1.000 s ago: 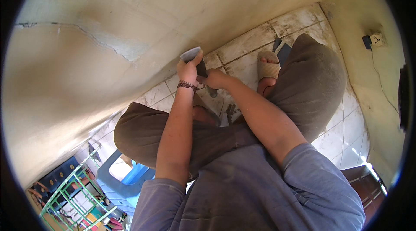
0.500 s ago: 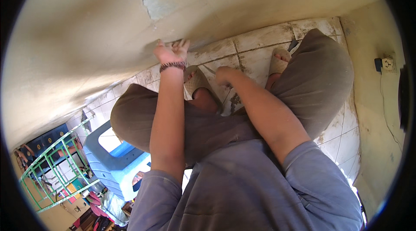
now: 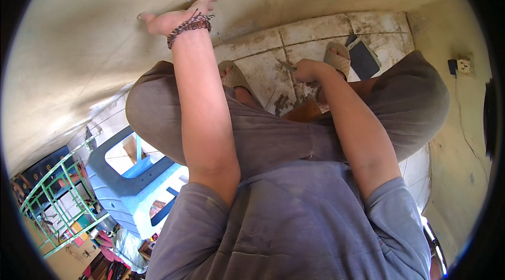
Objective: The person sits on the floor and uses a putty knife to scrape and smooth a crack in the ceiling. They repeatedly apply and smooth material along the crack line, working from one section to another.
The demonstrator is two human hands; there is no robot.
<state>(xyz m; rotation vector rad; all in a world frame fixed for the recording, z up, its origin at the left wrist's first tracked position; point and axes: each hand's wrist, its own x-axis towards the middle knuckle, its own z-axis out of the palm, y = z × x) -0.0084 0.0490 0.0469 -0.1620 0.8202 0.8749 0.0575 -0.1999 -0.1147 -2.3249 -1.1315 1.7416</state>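
Observation:
My left hand (image 3: 173, 18), with braided and beaded bracelets at its wrist, is spread against the beige wall (image 3: 105, 43), fingers apart and nothing in it. Below the wall, over the tiled floor (image 3: 258, 72), my right hand (image 3: 310, 71) is closed around a thin tool with a narrow, pointed grey blade (image 3: 285, 64). Its handle is hidden in my fist, so the exact kind does not show. The blade points toward the wall and up to the left, between my sandalled feet.
A dark flat rectangular thing (image 3: 364, 59) lies beside my right sandal (image 3: 337, 59). To the left stand a blue plastic stool (image 3: 118, 180) and a green metal rack (image 3: 60, 201). On the right wall is a socket (image 3: 463, 66) with a black plug and hanging cord.
My left hand has moved up and left along the wall. My right hand has shifted right and slightly up with the blade. The dark flat thing now shows more fully beside my knee.

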